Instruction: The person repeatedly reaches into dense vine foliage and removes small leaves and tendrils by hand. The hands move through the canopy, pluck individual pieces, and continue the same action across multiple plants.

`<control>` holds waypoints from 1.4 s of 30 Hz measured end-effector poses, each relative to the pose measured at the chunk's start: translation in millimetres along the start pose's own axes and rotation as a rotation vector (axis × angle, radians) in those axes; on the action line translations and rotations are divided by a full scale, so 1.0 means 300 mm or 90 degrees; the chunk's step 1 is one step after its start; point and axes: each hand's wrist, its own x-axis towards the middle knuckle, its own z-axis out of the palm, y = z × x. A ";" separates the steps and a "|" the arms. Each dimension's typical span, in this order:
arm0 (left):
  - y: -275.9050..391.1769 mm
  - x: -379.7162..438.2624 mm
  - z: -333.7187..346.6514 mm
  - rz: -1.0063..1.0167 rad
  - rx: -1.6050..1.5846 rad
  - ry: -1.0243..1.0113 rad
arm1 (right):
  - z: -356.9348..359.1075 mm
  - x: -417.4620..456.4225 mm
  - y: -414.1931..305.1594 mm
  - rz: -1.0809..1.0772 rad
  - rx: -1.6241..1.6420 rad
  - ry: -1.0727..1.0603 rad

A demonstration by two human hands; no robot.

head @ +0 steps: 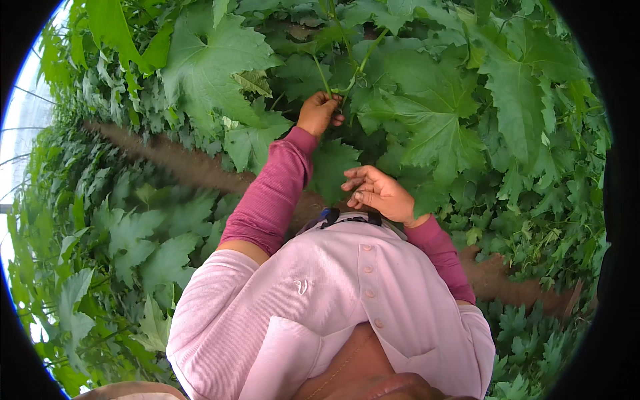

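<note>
My left hand (322, 112) is raised among the leaves, its thumb and fingers pinched on a green vine stem (324, 75) near a joint. Thin curling tendrils and further stems run up from that joint. Below and to the right, my right hand (375, 192) hovers in front of my waist, fingers loosely curled and apart, with nothing visible in it. A large lobed leaf (445, 120) spreads to the right of the stem. Another broad leaf (215, 65) hangs at the upper left of my left hand. My fingertips partly hide the pinched part of the stem.
Dense vine foliage (520, 185) rises at the right, with more leafy plants (145, 235) at the left. A bare soil path (175, 160) runs between the rows and continues at the lower right (520, 285). Pale greenhouse covering (25, 105) with thin ribs shows at the far left.
</note>
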 end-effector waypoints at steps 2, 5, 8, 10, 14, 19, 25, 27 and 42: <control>0.008 -0.038 -0.028 -0.010 -0.021 -0.032 | 0.036 0.072 -0.077 -0.109 0.072 0.123; 0.014 -0.096 -0.055 0.028 -0.018 -0.059 | 0.017 0.198 -0.165 -0.190 0.050 0.355; 0.017 -0.132 -0.095 0.057 0.013 -0.113 | 0.007 0.301 -0.242 -0.132 -0.010 0.401; 0.005 -0.150 -0.108 0.062 -0.027 -0.141 | 0.001 0.355 -0.273 -0.066 -0.021 0.387; -0.009 -0.159 -0.137 0.040 -0.012 -0.160 | 0.007 0.396 -0.255 -0.075 0.018 0.413; -0.034 -0.180 -0.128 0.017 -0.070 -0.215 | 0.053 0.405 -0.228 -0.140 0.052 0.474; -0.074 -0.158 -0.130 0.045 -0.059 -0.227 | 0.008 0.345 -0.204 -0.125 0.025 0.447; -0.078 -0.150 -0.150 0.061 -0.045 -0.254 | -0.032 0.314 -0.197 -0.176 -0.005 0.377; -0.047 -0.206 -0.087 0.047 0.131 -0.187 | -0.104 0.232 -0.223 -0.164 -0.340 0.305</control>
